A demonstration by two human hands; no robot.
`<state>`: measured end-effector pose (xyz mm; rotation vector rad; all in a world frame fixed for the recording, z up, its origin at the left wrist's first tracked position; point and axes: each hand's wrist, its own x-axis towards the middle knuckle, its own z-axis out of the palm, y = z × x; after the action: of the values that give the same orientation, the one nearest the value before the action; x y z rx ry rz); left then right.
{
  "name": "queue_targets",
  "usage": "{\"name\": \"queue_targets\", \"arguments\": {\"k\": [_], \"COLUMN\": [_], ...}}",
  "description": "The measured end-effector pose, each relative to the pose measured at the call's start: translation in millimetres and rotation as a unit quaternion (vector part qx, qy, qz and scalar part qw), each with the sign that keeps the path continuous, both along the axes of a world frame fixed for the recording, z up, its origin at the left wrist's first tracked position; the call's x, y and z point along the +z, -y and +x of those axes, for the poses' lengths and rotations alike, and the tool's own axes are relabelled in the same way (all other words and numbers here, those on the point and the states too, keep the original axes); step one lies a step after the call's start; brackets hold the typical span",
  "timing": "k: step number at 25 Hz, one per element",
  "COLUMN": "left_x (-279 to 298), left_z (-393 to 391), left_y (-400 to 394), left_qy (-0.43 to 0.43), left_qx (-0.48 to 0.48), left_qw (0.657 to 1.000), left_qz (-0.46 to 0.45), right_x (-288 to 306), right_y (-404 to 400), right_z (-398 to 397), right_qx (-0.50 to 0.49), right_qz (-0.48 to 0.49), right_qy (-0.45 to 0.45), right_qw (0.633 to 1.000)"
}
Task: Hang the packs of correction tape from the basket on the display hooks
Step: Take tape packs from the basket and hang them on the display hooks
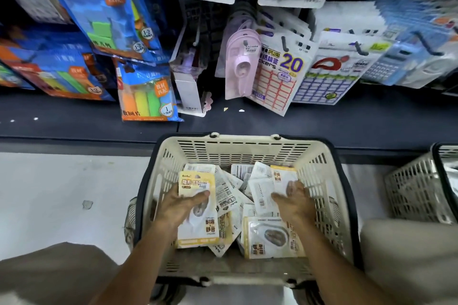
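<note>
Packs in basket; left hand grips 1.

Yellow-and-white correction tape packs lie jumbled, perhaps overlapping, inside the cream slatted basket below hooks.

I cannot read the display hooks; hanging cards cover most of each. My right hand is motion-blurred, grip undetermined. The second basket is cut off at the right edge.
</note>
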<state>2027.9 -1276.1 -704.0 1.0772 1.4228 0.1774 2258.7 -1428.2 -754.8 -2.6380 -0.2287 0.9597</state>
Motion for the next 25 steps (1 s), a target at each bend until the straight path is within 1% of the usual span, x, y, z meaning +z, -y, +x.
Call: {"name": "queue_targets", "arguments": {"k": [2,4,5,6,7,9,10,12,13,14,15,16,17,18,19,20,21,22,23,25], "left_x": [-4.0,-8.3,-9.7,-11.0,-11.5,-10.2,-10.6,-12.1,-11.3,-12.7,-13.5,-18.1,-20.6,-21.1,-19.6,-18.4,-15.8,-14.0,-13.8,-16.2], "left_z": [5.1,11.5,15.5,19.8,23.8,30.1,31.5,31.1,29.5,27.3,24.8,22.0,19.8,18.2,18.5,19.8,22.3,24.6,26.7,27.9], "left_y": [3.5,6.1,8.4,11.4,14.5,18.9,19.3,19.0,19.1,19.9,20.6,19.9,18.3,16.8,14.4,12.4,11.1,11.0,12.0,15.4], "left_qy": [-0.008,0.001,0.002,0.002,-0.003,-0.002,0.023,0.098,0.104,0.079,0.041,0.013,0.003,0.002,0.002,0.006,0.010,0.017,0.021,0.026], "left_qx": [-0.008,-0.010,-0.018,-0.025,-0.031,-0.034,-0.025,-0.005,-0.026,-0.054,-0.062,-0.045,-0.016,0.006,0.020,0.030,0.032,0.027,0.024,0.028], "left_qw": [1.000,1.000,1.000,1.000,0.999,0.999,0.999,0.987,0.983,0.987,0.992,0.997,0.998,0.999,0.998,0.998,0.998,0.998,0.998,0.999], "left_qz": [-0.013,-0.019,-0.017,-0.014,-0.010,-0.012,-0.039,-0.129,-0.148,-0.133,-0.101,-0.066,-0.055,-0.051,-0.054,-0.058,-0.058,-0.053,-0.046,-0.033], "right_x": [1.9,14.7,22.7,31.0,36.9,45.5,47.3,49.6,50.6,50.9,52.0,52.6,52.0,47.5,42.0,35.0,30.4,27.8,27.2,24.9], "right_y": [-0.4,-4.1,-8.2,-12.7,-18.1,-28.0,-31.0,-33.3,-33.9,-33.8,-32.8,-31.2,-27.8,-21.4,-12.9,-1.7,8.7,15.9,19.8,19.4], "right_z": [7.5,4.5,-1.7,-11.4,-23.5,-52.1,-65.4,-83.0,-87.1,-87.9,-84.6,-77.1,-67.0,-54.9,-41.1,-29.1,-22.4,-20.7,-23.0,-30.6], "right_qx": [-0.058,-0.103,-0.106,-0.090,-0.052,0.049,0.080,0.096,0.116,0.148,0.169,0.170,0.156,0.142,0.150,0.198,0.261,0.315,0.353,0.422], "right_qz": [0.075,0.200,0.245,0.268,0.273,0.257,0.253,0.260,0.263,0.260,0.257,0.250,0.240,0.222,0.180,0.107,0.034,-0.015,-0.041,-0.061], "right_qy": [-0.081,-0.180,-0.219,-0.248,-0.266,-0.271,-0.256,-0.216,-0.203,-0.208,-0.239,-0.278,-0.299,-0.281,-0.226,-0.147,-0.091,-0.067,-0.066,-0.053], "right_qw": [0.992,0.958,0.938,0.927,0.923,0.926,0.930,0.936,0.936,0.931,0.921,0.912,0.910,0.923,0.945,0.963,0.960,0.947,0.932,0.903]}}
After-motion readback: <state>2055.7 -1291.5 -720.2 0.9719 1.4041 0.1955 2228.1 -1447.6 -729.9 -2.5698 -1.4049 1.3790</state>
